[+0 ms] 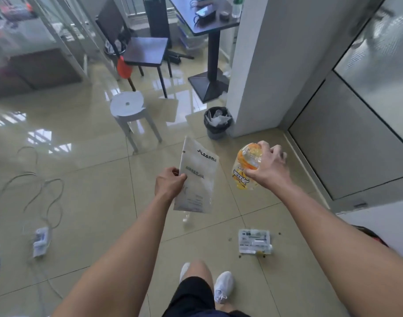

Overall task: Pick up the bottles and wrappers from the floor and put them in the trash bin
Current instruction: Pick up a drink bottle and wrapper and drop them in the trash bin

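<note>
My left hand (169,183) pinches a large white plastic wrapper (197,179) with black print, held up in front of me. My right hand (268,165) grips a crushed clear bottle with an orange label (245,167). A small black-lined trash bin (217,123) stands on the floor beyond both hands, against the white pillar, with white litter inside. One flat clear wrapper (254,242) lies on the tiles below my right forearm. A small clear object (186,218) lies on the floor under the held wrapper.
A white stool (129,106) stands left of the bin, a dark chair (145,51) and a pedestal table (213,26) farther back. White cables with a power strip (40,241) trail on the left floor. The pillar (248,65) and a glass door (356,110) close the right side.
</note>
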`<act>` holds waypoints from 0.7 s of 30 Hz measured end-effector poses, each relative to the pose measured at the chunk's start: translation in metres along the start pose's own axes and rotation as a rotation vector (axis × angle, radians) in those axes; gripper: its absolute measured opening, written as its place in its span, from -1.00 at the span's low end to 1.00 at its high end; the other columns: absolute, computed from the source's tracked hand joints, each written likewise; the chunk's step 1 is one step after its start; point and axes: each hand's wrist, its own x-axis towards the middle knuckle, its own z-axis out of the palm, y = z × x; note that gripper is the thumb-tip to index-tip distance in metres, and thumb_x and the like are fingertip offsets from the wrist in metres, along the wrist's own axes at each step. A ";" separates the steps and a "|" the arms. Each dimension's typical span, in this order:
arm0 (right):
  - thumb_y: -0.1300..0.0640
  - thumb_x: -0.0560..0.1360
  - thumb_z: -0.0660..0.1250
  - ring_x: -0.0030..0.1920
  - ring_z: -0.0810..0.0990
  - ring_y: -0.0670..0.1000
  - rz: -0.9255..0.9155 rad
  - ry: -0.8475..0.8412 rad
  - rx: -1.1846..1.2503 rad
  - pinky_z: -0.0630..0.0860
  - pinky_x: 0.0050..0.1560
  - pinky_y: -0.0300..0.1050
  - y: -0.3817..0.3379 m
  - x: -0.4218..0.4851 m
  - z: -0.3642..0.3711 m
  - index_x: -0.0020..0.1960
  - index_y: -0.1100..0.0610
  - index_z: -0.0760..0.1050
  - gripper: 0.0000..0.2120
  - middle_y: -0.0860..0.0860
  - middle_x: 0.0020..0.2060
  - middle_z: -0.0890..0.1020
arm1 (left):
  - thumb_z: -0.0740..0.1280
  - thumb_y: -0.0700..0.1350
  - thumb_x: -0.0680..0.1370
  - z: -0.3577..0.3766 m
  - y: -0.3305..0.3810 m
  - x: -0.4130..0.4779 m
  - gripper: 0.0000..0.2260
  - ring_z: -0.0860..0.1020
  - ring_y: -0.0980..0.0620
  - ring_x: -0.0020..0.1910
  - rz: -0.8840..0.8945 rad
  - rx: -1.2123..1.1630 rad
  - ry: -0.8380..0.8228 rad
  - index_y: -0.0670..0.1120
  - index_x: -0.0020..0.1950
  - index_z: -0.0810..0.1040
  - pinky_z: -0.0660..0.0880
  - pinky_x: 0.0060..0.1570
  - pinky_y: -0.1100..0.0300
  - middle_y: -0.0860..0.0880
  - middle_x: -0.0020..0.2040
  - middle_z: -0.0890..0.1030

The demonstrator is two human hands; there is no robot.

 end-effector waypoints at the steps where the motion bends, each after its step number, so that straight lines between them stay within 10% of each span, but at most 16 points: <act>1: -0.21 0.30 0.53 0.23 0.37 0.18 -0.002 -0.005 0.003 0.51 0.08 0.05 0.001 0.010 0.000 0.48 -0.07 0.20 -0.13 0.10 0.22 0.33 | 0.40 -0.05 0.47 0.007 0.007 0.007 -0.82 0.68 -0.07 -0.01 -0.011 -0.014 0.002 -0.07 0.00 0.71 0.64 0.09 -0.03 -0.03 -0.05 0.72; 21: -0.20 0.38 0.49 0.26 0.35 0.16 0.007 -0.143 -0.066 0.51 0.09 0.08 -0.037 0.380 -0.012 0.50 -0.05 0.17 -0.18 0.09 0.24 0.31 | 0.37 -0.12 0.59 0.080 0.174 0.345 -0.67 0.68 -0.12 0.05 -0.187 -0.069 -0.086 -0.03 0.37 0.61 0.59 0.19 -0.02 -0.10 0.01 0.72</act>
